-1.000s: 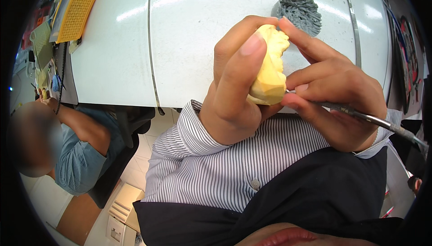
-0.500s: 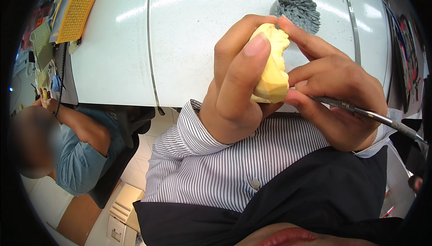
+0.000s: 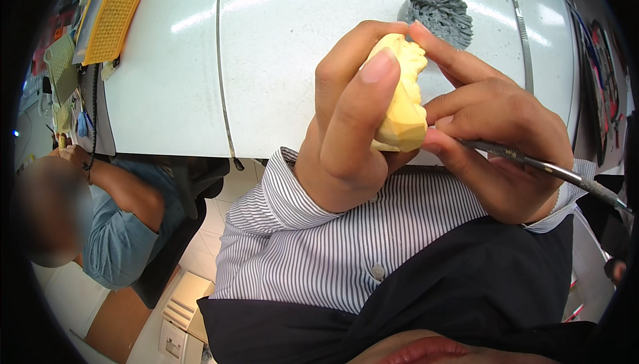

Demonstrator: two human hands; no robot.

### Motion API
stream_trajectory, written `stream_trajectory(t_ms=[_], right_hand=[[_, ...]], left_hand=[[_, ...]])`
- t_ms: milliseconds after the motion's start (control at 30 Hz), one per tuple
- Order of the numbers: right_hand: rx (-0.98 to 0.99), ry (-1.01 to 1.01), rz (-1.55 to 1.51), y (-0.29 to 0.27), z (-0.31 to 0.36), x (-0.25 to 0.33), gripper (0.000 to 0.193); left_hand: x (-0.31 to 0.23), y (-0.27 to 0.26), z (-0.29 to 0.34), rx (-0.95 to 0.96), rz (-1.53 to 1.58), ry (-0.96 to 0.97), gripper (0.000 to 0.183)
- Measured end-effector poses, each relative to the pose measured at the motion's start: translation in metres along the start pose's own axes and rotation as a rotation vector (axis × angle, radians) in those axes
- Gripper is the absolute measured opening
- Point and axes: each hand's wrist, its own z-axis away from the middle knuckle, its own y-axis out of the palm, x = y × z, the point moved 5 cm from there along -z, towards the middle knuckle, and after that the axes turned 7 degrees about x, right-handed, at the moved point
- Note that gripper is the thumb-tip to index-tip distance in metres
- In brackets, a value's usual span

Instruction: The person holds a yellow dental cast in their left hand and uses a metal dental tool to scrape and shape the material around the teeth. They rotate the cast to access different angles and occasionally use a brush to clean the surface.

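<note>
yellow model (image 3: 405,123) is held aloft near the edge of the white tabletop (image 3: 279,64), grasped by the left hand (image 3: 349,124), while a metal tool (image 3: 556,170) is pinched by the right hand (image 3: 509,124), its tip hidden, and light, well-braced strokes are advised.

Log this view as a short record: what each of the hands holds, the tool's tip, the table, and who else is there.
Left hand: holds a yellow piece with a lumpy right edge
Right hand: grips a pen-like metal tool, fingers close against the yellow piece
Tool tip: too hidden at the fingers to make out
White table: bears a round grey piece with a rough top and, to its right, a slim metal instrument
Others: a co-worker in blue, seated at left
</note>
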Motion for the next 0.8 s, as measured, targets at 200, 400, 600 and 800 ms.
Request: stream_trajectory(t_ms=[200,400,600,800], right_hand=[[0.004,0.007,-0.002,0.006,-0.015,-0.007,0.014],[0.034,0.022,-0.009,0.003,-0.008,-0.001,0.014],[-0.013,0.022,-0.045,0.022,-0.036,-0.023,0.014],[0.05,0.018,-0.026,0.02,-0.032,-0.015,0.014]], left_hand=[[0.013,-0.013,0.002,0.001,-0.031,0.009,0.072],[0.005,-0.008,0.002,-0.003,-0.023,-0.004,0.076],[0.031,-0.032,0.009,0.019,-0.022,-0.013,0.077],[0.022,-0.03,0.009,-0.003,-0.031,-0.023,0.077]])
